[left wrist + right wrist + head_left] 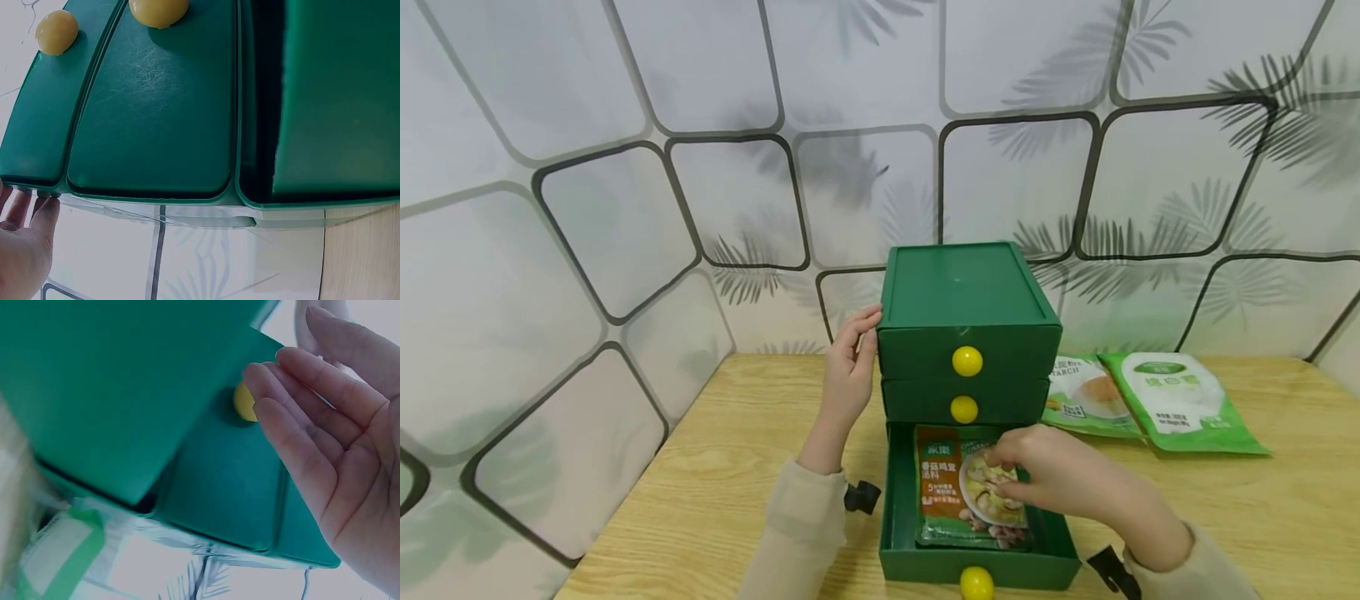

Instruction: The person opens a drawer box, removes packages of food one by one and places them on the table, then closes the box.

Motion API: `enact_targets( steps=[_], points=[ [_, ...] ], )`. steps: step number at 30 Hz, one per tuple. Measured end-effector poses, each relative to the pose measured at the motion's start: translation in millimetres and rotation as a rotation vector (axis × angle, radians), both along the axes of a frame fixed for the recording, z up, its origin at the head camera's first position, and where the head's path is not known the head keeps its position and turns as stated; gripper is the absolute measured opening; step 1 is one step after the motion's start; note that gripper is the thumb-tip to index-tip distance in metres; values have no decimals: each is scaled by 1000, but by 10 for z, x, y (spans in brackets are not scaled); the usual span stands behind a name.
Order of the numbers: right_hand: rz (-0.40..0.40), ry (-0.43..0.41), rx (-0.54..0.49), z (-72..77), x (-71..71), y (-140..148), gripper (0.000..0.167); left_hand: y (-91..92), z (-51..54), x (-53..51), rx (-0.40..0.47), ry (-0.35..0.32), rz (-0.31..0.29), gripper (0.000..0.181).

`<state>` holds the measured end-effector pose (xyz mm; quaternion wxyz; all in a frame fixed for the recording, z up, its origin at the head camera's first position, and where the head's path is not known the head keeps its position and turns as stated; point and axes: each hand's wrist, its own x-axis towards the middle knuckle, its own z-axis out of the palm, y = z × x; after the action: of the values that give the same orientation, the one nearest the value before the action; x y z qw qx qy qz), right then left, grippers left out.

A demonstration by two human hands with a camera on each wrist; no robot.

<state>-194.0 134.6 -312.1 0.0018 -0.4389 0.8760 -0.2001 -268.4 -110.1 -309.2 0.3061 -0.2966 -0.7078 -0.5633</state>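
Observation:
A green three-drawer box [958,287] with yellow round knobs stands on the table, its bottom drawer [897,533] pulled out. Inside that drawer a brown and green soup packet [940,500] lies flat, printed with a bowl of soup. My right hand [1060,471] is over the packet's right part, fingers loosely bent and nothing held; whether the fingertips touch the packet I cannot tell. In the right wrist view its palm and fingers [300,450] show bare. My left hand [850,367] rests against the box's upper left side, fingers extended.
Right of the box lie a starch packet [1090,396] and a green and white packet [1180,404] on the wooden table [722,475]. A patterned wall covering [865,192] rises behind. The open drawer's yellow knob [977,583] projects toward me.

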Motion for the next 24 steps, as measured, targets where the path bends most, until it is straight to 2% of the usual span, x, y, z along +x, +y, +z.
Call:
enact_targets(
  steps=[5, 8, 12, 18, 24],
  points=[
    [-22, -66, 38, -122, -56, 16, 7, -1, 6, 4, 0, 1, -2, 28],
    [-36, -73, 67, -190, -82, 4, 3, 0, 1, 0, 1, -1, -2, 28],
    [-64, -84, 96, -262, -97, -14, 13, 2, 3, -2, 1, -3, 0, 28],
    [-106, -129, 126, -325, -97, -37, 23, 2, 16, 15, 1, -8, 2, 28],
    [-187, -114, 183, -357, -67, -58, 16, -4, 5, 7, -4, -11, 3, 29]
  ],
)
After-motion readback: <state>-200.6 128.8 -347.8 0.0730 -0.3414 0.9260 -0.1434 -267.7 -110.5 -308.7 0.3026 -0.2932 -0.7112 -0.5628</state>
